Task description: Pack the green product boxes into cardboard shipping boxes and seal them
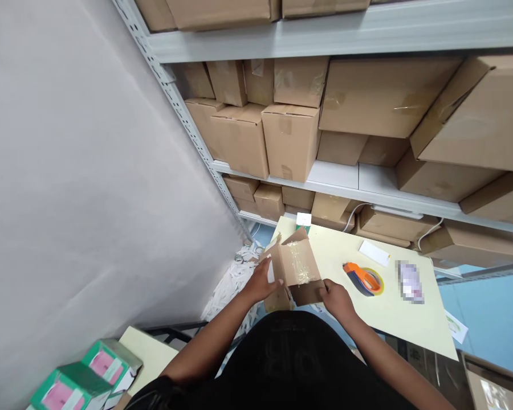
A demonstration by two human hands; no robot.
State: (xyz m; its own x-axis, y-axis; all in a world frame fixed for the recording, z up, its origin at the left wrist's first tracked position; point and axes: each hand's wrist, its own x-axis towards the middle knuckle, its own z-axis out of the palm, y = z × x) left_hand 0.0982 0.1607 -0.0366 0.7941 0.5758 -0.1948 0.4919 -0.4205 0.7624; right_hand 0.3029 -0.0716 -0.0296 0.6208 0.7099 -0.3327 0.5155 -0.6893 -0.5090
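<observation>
A small brown cardboard box with clear tape across its flap sits at the near left corner of a pale yellow table. My left hand grips the box's left side, fingers closed on it. The box's near right corner is held by my right hand, fingers curled round the edge. An orange tape dispenser lies on the table just right of the box.
Metal shelving packed with brown cartons fills the wall behind the table. A white card and a small white-green box lie on the table. Paper strips litter the floor. Green and pink boxes stand at lower left.
</observation>
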